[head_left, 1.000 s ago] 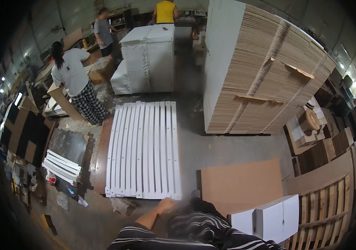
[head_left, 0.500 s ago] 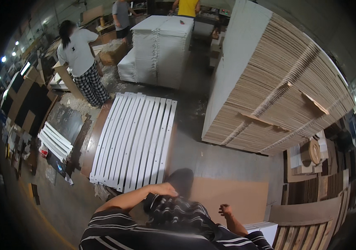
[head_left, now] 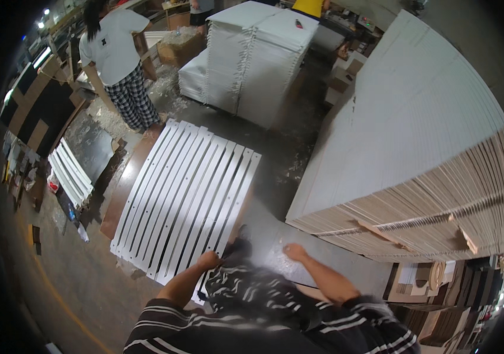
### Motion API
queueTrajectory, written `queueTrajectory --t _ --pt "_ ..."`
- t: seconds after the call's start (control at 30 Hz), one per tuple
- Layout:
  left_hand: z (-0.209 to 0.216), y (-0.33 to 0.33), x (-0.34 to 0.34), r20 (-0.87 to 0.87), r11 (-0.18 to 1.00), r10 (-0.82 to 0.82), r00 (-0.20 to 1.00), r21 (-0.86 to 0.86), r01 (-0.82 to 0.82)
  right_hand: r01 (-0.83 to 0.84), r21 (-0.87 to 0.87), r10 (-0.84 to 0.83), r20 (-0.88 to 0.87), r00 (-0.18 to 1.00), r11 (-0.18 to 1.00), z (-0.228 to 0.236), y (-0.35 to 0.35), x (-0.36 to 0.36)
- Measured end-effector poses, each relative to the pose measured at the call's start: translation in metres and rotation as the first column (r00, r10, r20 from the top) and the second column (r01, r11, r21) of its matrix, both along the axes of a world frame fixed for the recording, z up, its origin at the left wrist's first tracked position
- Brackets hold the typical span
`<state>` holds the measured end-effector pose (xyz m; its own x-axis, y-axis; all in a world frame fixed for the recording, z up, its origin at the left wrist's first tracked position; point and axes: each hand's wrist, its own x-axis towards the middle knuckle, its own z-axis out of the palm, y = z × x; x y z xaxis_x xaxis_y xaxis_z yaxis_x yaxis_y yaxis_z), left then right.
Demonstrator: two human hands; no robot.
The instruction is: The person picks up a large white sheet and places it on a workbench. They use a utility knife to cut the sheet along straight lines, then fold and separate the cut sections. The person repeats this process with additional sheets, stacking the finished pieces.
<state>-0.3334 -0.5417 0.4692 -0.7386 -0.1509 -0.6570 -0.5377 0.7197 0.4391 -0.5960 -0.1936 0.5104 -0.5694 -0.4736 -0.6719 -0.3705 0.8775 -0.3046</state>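
Observation:
My left hand point(head_left: 209, 259) is closed, by the near right corner of a row of long white slats point(head_left: 175, 203). I cannot make out whether anything is in it, or whether it touches them. The slats lie side by side on a brown board point(head_left: 126, 187), with small dark holes in several of them. My right hand point(head_left: 293, 252) is curled into a loose fist above the grey floor, with nothing seen in it. It is apart from the slats and nearest to the tall stack of white-faced boards point(head_left: 393, 135) on the right.
A pile of white panels point(head_left: 246, 65) stands at the far middle. Beyond the slats at the left, a person point(head_left: 119, 53) in checked trousers stands near a cardboard box point(head_left: 181, 47). Shorter white strips point(head_left: 72, 171) lie at the left. A person in yellow point(head_left: 310, 7) is farther back.
The view has shifted, bringing the right-hand stack closer. My left hand has moved from before my chest towards the slats. My right hand has come forward and inward, its fingers now more curled.

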Motion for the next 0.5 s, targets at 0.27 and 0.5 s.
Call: queueTrajectory --t 0.27,0.5 --pt "0.068 -0.072 -0.124 -0.008 0.639 0.724 0.690 0.385 -0.666 -0.133 -0.061 0.123 -0.145 0.982 0.989 0.086 -0.163 -0.218" --pt "0.142 -0.090 -0.228 -0.113 0.459 0.865 0.490 0.573 -0.679 -0.161 -0.030 0.154 -0.166 0.974 0.987 0.043 -0.193 -0.375"
